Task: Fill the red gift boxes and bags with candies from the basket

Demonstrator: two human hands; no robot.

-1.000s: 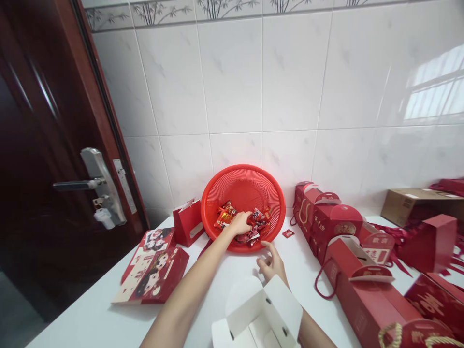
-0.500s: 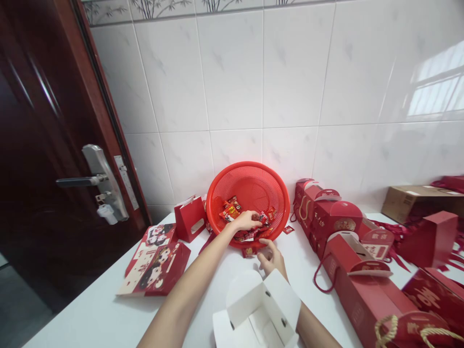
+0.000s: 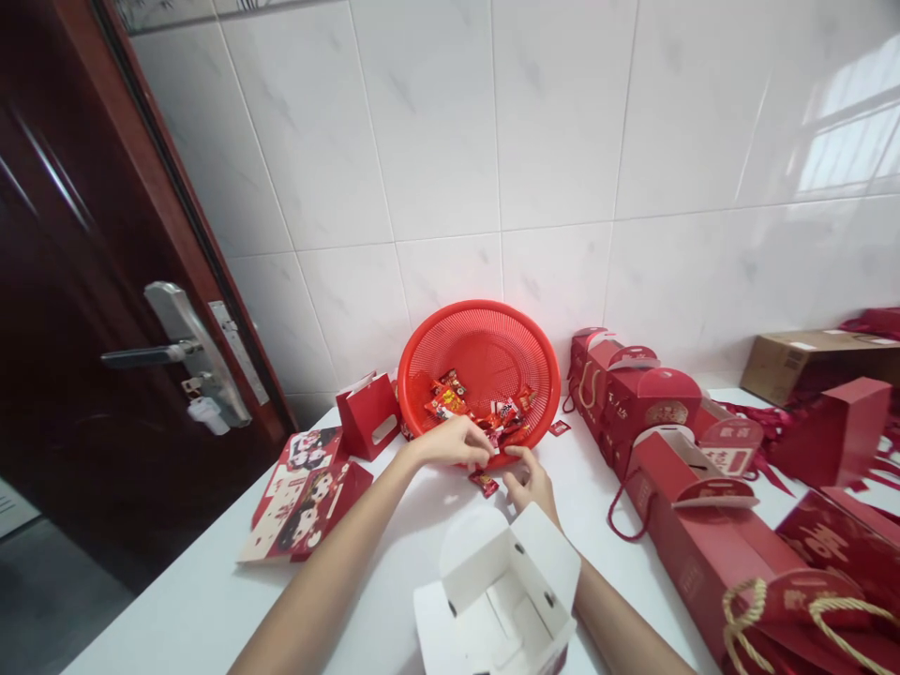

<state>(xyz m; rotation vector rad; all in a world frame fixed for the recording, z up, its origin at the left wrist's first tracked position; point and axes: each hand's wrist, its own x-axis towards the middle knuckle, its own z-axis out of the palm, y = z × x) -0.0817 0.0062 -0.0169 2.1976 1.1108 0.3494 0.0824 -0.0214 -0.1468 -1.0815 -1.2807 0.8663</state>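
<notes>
Candy (image 3: pixel 484 483) lies on the surface (image 3: pixel 404 553) by the basket's (image 3: pixel 481 307) near rim, long axis slanting nearside-right, just nearside of your left hand's (image 3: pixel 456 441) fingertips, left of your right hand (image 3: pixel 532 486). Left fingers curled, can't tell grip; right half-open, nothing visible held.
</notes>
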